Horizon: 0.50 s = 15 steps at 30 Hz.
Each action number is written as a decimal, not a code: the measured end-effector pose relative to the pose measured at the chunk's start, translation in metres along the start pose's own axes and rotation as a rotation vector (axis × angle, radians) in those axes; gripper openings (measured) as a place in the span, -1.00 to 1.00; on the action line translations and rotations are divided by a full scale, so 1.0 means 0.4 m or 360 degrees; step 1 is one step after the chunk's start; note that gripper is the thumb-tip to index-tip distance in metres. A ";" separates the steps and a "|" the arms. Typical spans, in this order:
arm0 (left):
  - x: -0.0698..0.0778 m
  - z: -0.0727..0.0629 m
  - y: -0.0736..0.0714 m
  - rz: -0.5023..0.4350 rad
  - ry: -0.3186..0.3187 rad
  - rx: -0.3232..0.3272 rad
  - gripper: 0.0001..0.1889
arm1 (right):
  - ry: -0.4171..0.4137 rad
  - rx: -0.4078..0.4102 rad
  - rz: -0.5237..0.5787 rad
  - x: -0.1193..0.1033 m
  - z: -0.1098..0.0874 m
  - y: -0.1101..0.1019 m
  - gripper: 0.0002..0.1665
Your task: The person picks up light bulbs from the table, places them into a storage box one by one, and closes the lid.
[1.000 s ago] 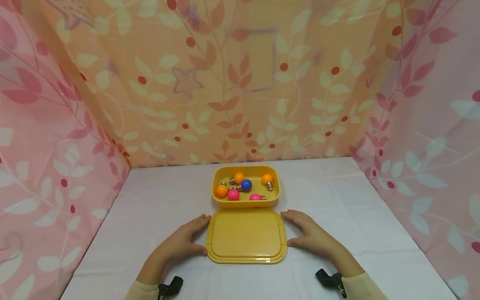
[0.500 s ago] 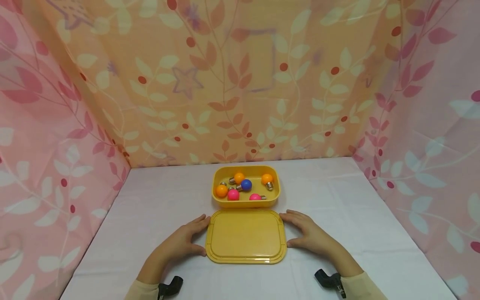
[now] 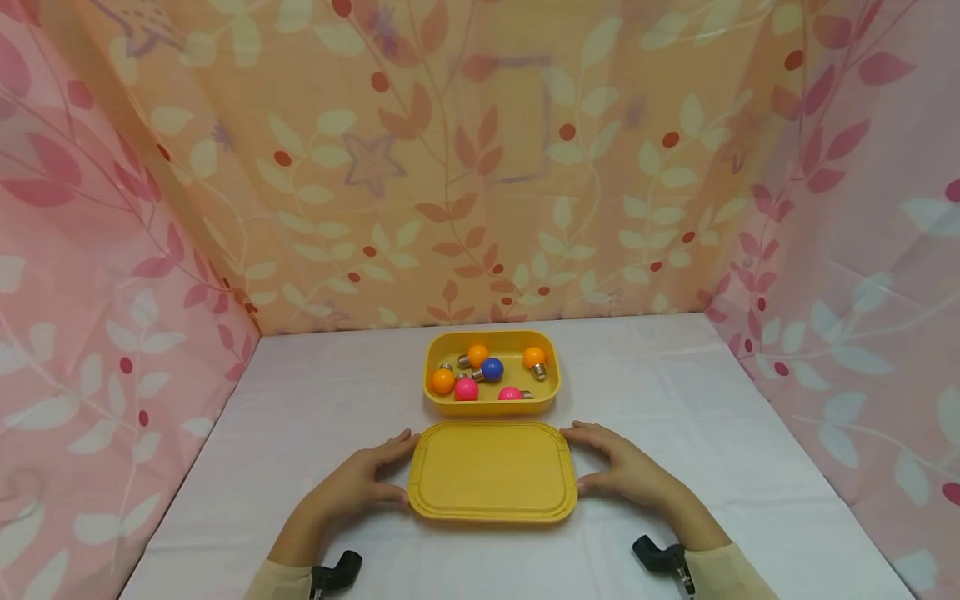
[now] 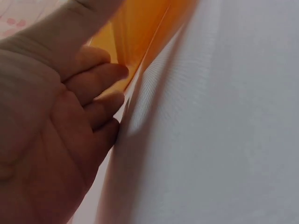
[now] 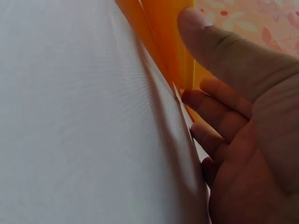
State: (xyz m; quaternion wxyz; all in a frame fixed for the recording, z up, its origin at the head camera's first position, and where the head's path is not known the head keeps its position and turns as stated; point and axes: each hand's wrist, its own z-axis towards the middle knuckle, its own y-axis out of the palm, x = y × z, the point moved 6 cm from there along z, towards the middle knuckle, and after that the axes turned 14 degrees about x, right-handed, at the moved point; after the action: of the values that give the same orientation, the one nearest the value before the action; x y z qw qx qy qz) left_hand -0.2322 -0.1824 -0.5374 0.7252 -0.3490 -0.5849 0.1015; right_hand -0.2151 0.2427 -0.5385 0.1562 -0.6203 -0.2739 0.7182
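A yellow lid [image 3: 492, 472], rectangular with rounded corners, lies flat between both hands, close over the white cloth. My left hand [image 3: 362, 479] grips its left side, thumb at the near part of the edge and fingers at the far part. On the right side my right hand [image 3: 628, 471] holds it the same way. Both wrist views show curled fingertips at the lid's edge. Just beyond it stands a yellow box [image 3: 495, 409], uncovered. Inside are orange bulbs [image 3: 443, 382], pink bulbs [image 3: 467, 389] and a blue bulb [image 3: 492, 369], all with metal screw bases.
A white cloth [image 3: 300, 392] covers the table. Patterned fabric walls [image 3: 480, 208] enclose the back and both sides. Black wrist mounts [image 3: 337, 572] sit at both sleeve cuffs.
The lid looks slightly larger, and its near edge sits a little higher in the head view, as if raised slightly between the hands. The box and bulbs stay put.
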 end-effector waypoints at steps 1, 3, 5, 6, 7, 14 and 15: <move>0.001 0.000 -0.002 -0.0036 -0.0006 -0.0001 0.01 | 0.0008 -0.0002 0.0033 -0.003 0.000 -0.002 -0.02; 0.005 0.000 -0.007 -0.0117 -0.0003 0.0007 -0.03 | -0.0005 0.0004 0.0092 -0.011 0.001 -0.006 -0.07; 0.011 0.001 -0.012 -0.0209 0.0019 0.0023 -0.08 | -0.0021 0.0014 0.0157 -0.018 0.002 -0.010 -0.12; 0.014 0.001 -0.014 -0.0247 0.0033 0.0031 -0.10 | -0.0030 0.0017 0.0185 -0.022 0.002 -0.012 -0.14; 0.017 0.002 -0.016 -0.0284 0.0045 0.0039 -0.12 | -0.0043 0.0020 0.0201 -0.024 0.002 -0.013 -0.15; 0.033 0.003 -0.024 -0.0503 0.0053 0.0139 -0.32 | -0.0041 0.0043 0.0239 -0.026 0.004 -0.012 -0.25; 0.035 0.003 -0.024 -0.0524 0.0040 0.0157 -0.34 | -0.0030 0.0054 0.0250 -0.026 0.004 -0.013 -0.27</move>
State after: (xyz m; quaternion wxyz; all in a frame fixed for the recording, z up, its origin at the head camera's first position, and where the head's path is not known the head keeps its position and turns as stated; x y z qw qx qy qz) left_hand -0.2318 -0.1812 -0.5206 0.7556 -0.2136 -0.6192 0.0054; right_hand -0.2154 0.2405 -0.5269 0.1072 -0.6303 -0.2138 0.7386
